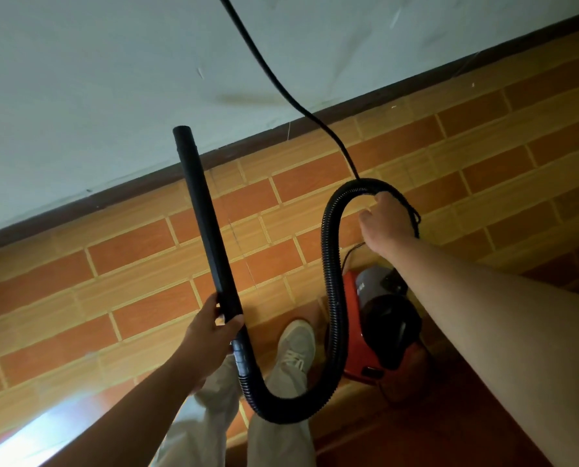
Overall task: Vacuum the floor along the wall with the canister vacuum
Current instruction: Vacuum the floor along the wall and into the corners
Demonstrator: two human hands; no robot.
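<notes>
— Vacuuming along the wall yet?
— Seemingly just starting: gripping the wand in the left hand, tip raised; clutching the hose in the right hand, above the floor-standing canister vacuum.

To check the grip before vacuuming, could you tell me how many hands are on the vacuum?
2. The left hand grips the rigid tube at its lower end; the right hand holds the top of the hose loop. Neither is hidden.
</notes>
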